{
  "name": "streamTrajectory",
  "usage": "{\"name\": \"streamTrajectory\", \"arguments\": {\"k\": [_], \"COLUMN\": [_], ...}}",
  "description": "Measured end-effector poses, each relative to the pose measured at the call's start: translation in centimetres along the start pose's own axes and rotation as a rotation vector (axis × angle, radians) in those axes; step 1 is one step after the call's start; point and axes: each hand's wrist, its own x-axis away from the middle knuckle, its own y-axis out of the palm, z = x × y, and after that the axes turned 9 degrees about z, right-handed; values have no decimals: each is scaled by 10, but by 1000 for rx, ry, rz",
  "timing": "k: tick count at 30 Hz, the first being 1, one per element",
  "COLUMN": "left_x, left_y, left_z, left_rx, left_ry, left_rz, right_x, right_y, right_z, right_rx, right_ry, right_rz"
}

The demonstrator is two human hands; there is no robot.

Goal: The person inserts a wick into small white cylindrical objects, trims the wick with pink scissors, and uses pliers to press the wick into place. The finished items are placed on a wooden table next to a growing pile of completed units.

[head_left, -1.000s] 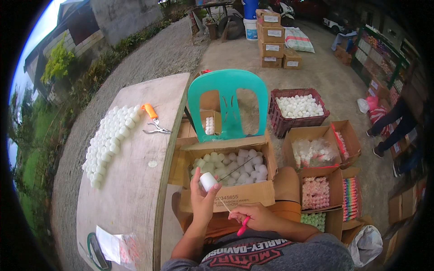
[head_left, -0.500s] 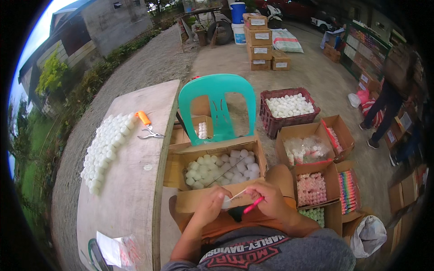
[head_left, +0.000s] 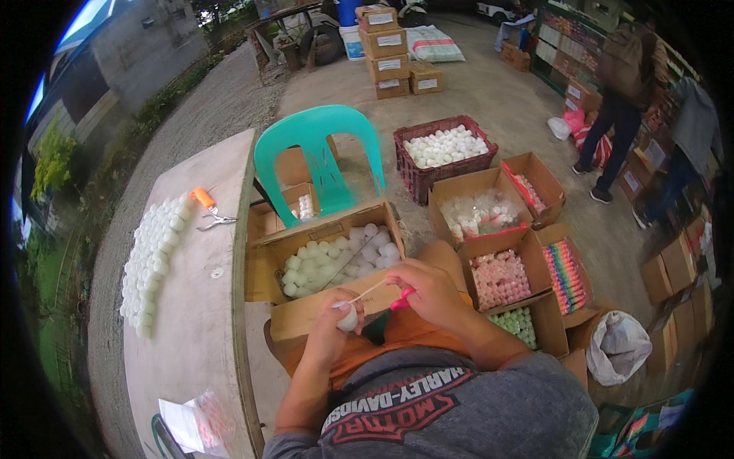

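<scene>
My left hand [head_left: 327, 330] is closed round a small white rounded piece [head_left: 348, 318], perhaps a candle. From its top a pale cord [head_left: 369, 291] stretches up to the fingers of my right hand [head_left: 432, 292]. That hand pinches the cord's far end and also keeps hold of a pink-handled tool [head_left: 402, 299], whose working end is hidden. Both hands are above my lap, at the near flap of a cardboard box [head_left: 264, 268] filled with similar white pieces [head_left: 336, 258].
Left stands a table [head_left: 199, 321] with rows of white pieces [head_left: 149, 260] and orange-handled pliers [head_left: 206, 205]. A green chair [head_left: 321, 122] is beyond the box. Right are a maroon crate [head_left: 428, 177] and cartons of coloured pieces [head_left: 505, 279]. Two people stand farther right, one wearing a backpack [head_left: 623, 65].
The view has swung right, so the surroundings sit farther left. More of the white piece shows in my left hand, and the cord slants up to my right hand. A second person shows more fully.
</scene>
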Motion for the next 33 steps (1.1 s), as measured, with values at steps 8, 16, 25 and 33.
{"name": "streamTrajectory", "arguments": {"k": [8, 16, 25, 33], "left_x": [-5, -27, -61, -55], "left_y": [-5, -37, -60, -57], "left_z": [15, 23, 19, 24], "left_rx": [11, 315, 215, -173], "left_ry": [72, -69, 73, 350], "left_rz": [85, 231, 170, 39], "right_x": [-5, -4, -11, -10], "right_y": [-10, 2, 29, 67], "right_z": [4, 77, 62, 42], "right_rx": [252, -838, -1620, -1247], "right_ry": [-133, 852, 969, 751], "right_rz": [55, 81, -345, -904]}}
